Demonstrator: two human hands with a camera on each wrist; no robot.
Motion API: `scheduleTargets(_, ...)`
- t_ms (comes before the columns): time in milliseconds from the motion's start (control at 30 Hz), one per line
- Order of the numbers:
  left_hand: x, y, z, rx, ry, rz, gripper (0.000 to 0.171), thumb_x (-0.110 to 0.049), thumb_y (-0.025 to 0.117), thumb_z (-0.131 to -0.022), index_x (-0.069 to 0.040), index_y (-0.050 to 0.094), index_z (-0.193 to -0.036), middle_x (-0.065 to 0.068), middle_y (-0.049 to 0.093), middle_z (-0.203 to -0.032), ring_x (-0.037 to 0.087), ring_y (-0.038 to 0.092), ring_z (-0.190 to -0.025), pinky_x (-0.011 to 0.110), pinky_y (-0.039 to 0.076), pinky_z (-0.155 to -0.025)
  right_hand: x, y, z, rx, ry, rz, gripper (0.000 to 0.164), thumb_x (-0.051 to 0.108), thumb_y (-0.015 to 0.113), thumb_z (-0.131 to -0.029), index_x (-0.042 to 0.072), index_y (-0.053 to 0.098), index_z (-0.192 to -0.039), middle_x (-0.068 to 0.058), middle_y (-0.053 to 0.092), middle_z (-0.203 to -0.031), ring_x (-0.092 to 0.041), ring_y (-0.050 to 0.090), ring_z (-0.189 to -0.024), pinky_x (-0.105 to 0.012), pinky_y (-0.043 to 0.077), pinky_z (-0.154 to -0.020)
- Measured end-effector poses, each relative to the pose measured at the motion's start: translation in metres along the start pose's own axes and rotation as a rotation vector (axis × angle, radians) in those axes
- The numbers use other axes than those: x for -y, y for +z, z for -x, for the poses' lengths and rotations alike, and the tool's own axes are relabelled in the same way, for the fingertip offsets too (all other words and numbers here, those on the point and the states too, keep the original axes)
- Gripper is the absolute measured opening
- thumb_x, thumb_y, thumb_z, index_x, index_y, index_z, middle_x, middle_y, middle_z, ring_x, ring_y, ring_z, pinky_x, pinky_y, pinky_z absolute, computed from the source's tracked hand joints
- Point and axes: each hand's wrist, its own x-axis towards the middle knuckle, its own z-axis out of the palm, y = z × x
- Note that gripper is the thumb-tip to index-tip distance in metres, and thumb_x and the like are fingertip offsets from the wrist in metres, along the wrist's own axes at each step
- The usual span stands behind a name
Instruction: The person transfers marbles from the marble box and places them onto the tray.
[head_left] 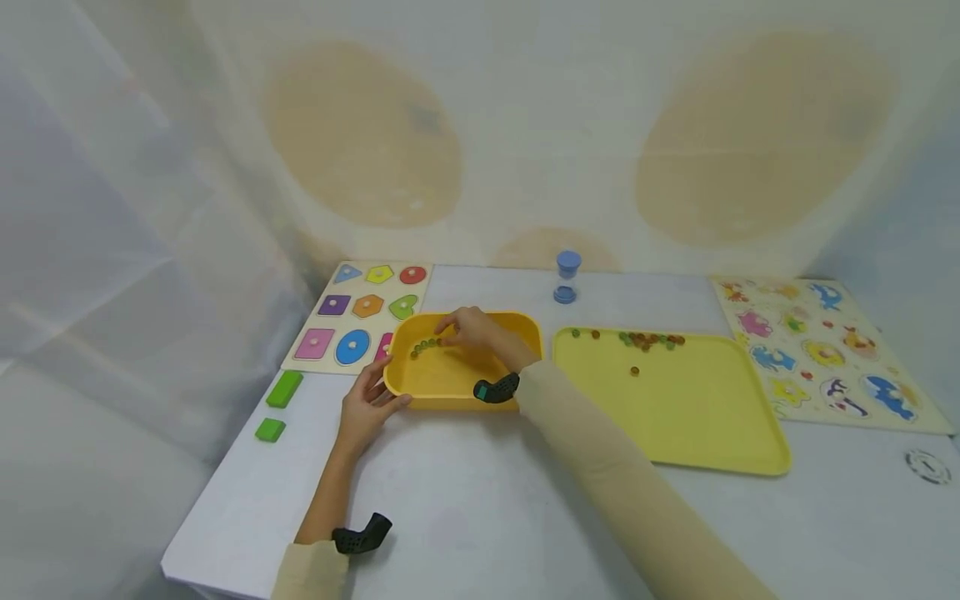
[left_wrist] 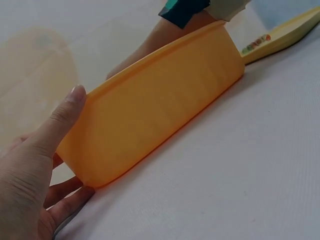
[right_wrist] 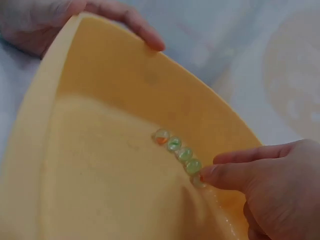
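Observation:
A yellow-orange plastic tub (head_left: 442,393) stands on the white table. My left hand (head_left: 365,410) holds its near left corner, thumb on the near wall and fingers along the left side. Inside the tub, several glass marbles (right_wrist: 174,144) lie in a curved row by the far left wall; most look green, and the end one has orange in it. My right hand (head_left: 477,330) reaches into the tub. Its fingertips pinch a clear marble (right_wrist: 198,181) at the near end of that row, partly covering it.
Right of the tub lies a yellow tray (head_left: 705,408) with several brown and green marbles (head_left: 645,340) near its far edge. A shape puzzle board (head_left: 341,329), an animal puzzle board (head_left: 810,350), a blue sand timer (head_left: 566,277) and green blocks (head_left: 284,389) surround them.

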Motion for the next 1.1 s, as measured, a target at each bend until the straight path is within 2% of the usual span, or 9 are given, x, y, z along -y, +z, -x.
scheduleTargets(233, -0.002, 0.001, -0.001, -0.002, -0.012, -0.008, 0.063, -0.022, 0.073, -0.075, -0.022, 0.043, -0.131, 0.002, 0.043, -0.136, 0.027, 0.048, -0.118, 0.03, 0.047, -0.087, -0.003, 0.004, 0.001, 0.003, 0.024, -0.024, 0.027, 0.019, 0.064, -0.083, 0.014, 0.064, -0.11, -0.001, 0.061, -0.11, -0.018, 0.048, -0.086, -0.025, 0.045, -0.076)
scheduleTargets(333, -0.002, 0.001, -0.001, 0.0, -0.021, 0.002, 0.064, -0.022, 0.073, -0.074, -0.022, 0.043, -0.131, 0.003, 0.043, -0.137, 0.028, 0.047, -0.118, 0.032, 0.047, -0.088, -0.004, 0.006, 0.002, 0.025, 0.056, -0.053, 0.027, 0.02, 0.063, -0.084, 0.016, 0.063, -0.111, -0.001, 0.059, -0.112, -0.018, 0.047, -0.086, -0.022, 0.044, -0.073)
scheduleTargets(467, -0.008, 0.001, 0.001, 0.005, -0.035, 0.023, 0.064, -0.016, 0.072, -0.075, -0.017, 0.043, -0.131, 0.008, 0.043, -0.137, 0.031, 0.047, -0.119, 0.038, 0.046, -0.089, -0.006, 0.009, 0.001, 0.042, 0.063, -0.054, 0.028, 0.021, 0.063, -0.084, 0.018, 0.063, -0.111, 0.002, 0.058, -0.115, -0.016, 0.049, -0.093, -0.023, 0.047, -0.081)
scheduleTargets(600, -0.017, 0.001, 0.003, 0.013, -0.054, 0.017, 0.064, -0.01, 0.071, -0.076, -0.012, 0.041, -0.132, 0.013, 0.041, -0.137, 0.034, 0.046, -0.118, 0.041, 0.045, -0.089, -0.007, 0.009, 0.0, 0.039, -0.008, 0.004, 0.022, 0.021, 0.064, -0.083, 0.016, 0.066, -0.105, 0.003, 0.061, -0.11, -0.014, 0.051, -0.094, -0.024, 0.045, -0.088)
scheduleTargets(767, -0.004, 0.002, -0.001, 0.007, -0.065, 0.019, 0.065, -0.015, 0.072, -0.075, -0.018, 0.042, -0.132, 0.009, 0.041, -0.138, 0.031, 0.047, -0.119, 0.036, 0.047, -0.088, -0.008, 0.008, 0.003, 0.04, -0.031, 0.042, 0.013, 0.022, 0.064, -0.082, 0.017, 0.069, -0.094, 0.005, 0.063, -0.1, -0.013, 0.051, -0.089, -0.021, 0.044, -0.084)
scheduleTargets(833, -0.001, 0.002, -0.001, 0.0, -0.057, 0.017, 0.065, -0.018, 0.073, -0.074, -0.021, 0.042, -0.131, 0.007, 0.041, -0.138, 0.03, 0.047, -0.119, 0.034, 0.047, -0.087, -0.006, 0.006, 0.005, 0.018, -0.042, 0.039, 0.013, 0.023, 0.065, -0.082, 0.017, 0.069, -0.093, 0.006, 0.063, -0.097, -0.012, 0.05, -0.085, -0.019, 0.044, -0.079)
scheduleTargets(933, -0.001, 0.003, 0.0, -0.005, -0.04, 0.005, 0.065, -0.02, 0.073, -0.074, -0.021, 0.042, -0.132, 0.007, 0.042, -0.138, 0.029, 0.047, -0.118, 0.031, 0.048, -0.086, -0.002, -0.002, 0.015, -0.059, -0.103, 0.017, 0.014, 0.023, 0.066, -0.082, 0.016, 0.069, -0.093, 0.001, 0.064, -0.085, -0.011, 0.046, -0.07, -0.018, 0.039, -0.064)
scheduleTargets(1033, -0.001, 0.002, 0.0, -0.007, -0.022, -0.001, 0.065, -0.02, 0.073, -0.074, -0.022, 0.042, -0.131, 0.006, 0.042, -0.137, 0.029, 0.048, -0.118, 0.028, 0.048, -0.085, 0.0, -0.018, 0.034, -0.153, -0.175, -0.027, 0.017, 0.024, 0.066, -0.081, 0.013, 0.069, -0.094, -0.003, 0.057, -0.066, -0.013, 0.036, -0.055, -0.02, 0.03, -0.052)
scheduleTargets(1100, 0.0, 0.001, 0.001, -0.011, -0.012, 0.002, 0.064, -0.019, 0.073, -0.074, -0.022, 0.043, -0.131, 0.007, 0.043, -0.136, 0.029, 0.048, -0.117, 0.028, 0.048, -0.085, -0.003, -0.032, 0.051, -0.211, -0.204, -0.046, 0.019, 0.026, 0.066, -0.081, 0.013, 0.069, -0.096, -0.001, 0.048, -0.057, -0.013, 0.031, -0.05, -0.021, 0.026, -0.048)
